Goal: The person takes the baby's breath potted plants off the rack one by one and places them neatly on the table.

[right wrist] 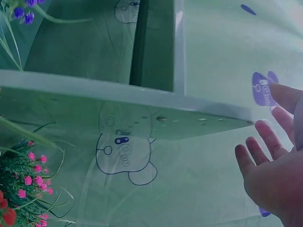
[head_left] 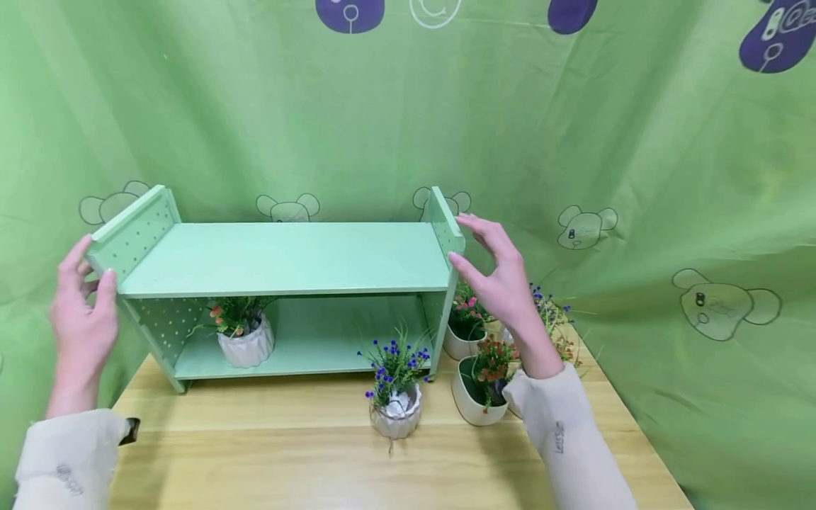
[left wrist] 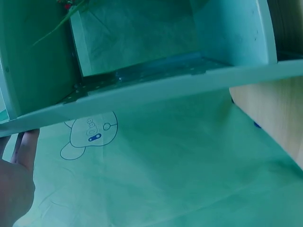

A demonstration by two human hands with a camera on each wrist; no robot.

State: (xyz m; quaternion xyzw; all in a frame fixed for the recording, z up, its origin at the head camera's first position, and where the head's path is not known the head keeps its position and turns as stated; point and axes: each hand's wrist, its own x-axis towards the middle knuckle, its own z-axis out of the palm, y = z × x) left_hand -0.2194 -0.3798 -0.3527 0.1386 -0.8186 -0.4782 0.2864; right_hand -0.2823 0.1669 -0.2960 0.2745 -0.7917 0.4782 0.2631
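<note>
A pale green two-tier shelf (head_left: 287, 258) with perforated side panels stands on a wooden table. My left hand (head_left: 83, 322) is at its left side panel (head_left: 137, 230), fingers against the outer side, thumb raised by the front edge. In the left wrist view the fingers (left wrist: 27, 149) meet the panel's outer face. My right hand (head_left: 500, 273) is by the right side panel (head_left: 446, 219), thumb and fingers spread around its front corner. In the right wrist view the fingers (right wrist: 258, 151) are extended beside that corner; whether they touch it I cannot tell.
A white pot with orange flowers (head_left: 247, 343) sits on the lower tier. A pot with blue flowers (head_left: 395, 418) stands in front of the shelf. Several more potted flowers, including a red-flowered pot (head_left: 478, 404), crowd the table's right side. A green curtain (head_left: 357, 127) hangs behind.
</note>
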